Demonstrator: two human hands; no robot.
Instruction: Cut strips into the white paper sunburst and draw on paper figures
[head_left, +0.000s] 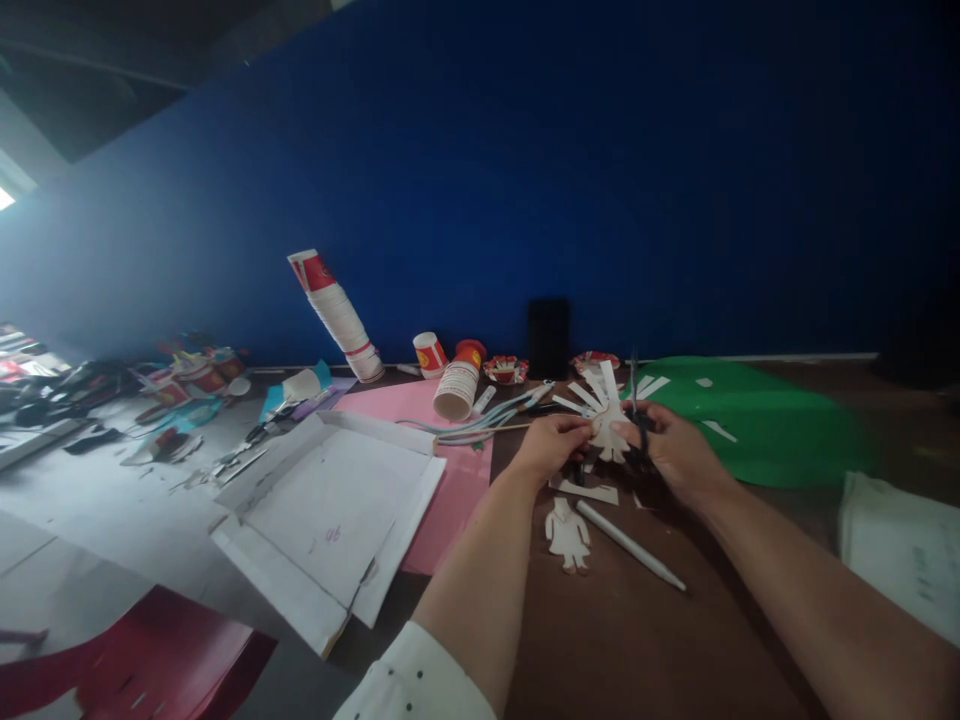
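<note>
My left hand (pixel 556 447) pinches the left edge of a white paper cutout (pixel 610 440), which has a ragged, figure-like outline. Dark-handled scissors (pixel 637 440) are in my right hand (pixel 675 455), blades pointing up beside the cutout; whether they touch it I cannot tell. White paper strips (pixel 589 398) fan out just behind the cutout. Below my hands lie a doll-shaped paper cutout (pixel 568 537), a paper scrap (pixel 592 492) and a white pen (pixel 631 545). A thin stick and pale cables (pixel 487 425) run left from near my left hand.
An open white cardboard box (pixel 330 520) rests over pink paper (pixel 457 520) on the left. Stacked paper cups (pixel 337 315) lean against the blue wall (pixel 525 180); more cups (pixel 454 388) lie nearby. Green paper (pixel 750 430) sits at right. A red chair (pixel 172 660) stands lower left.
</note>
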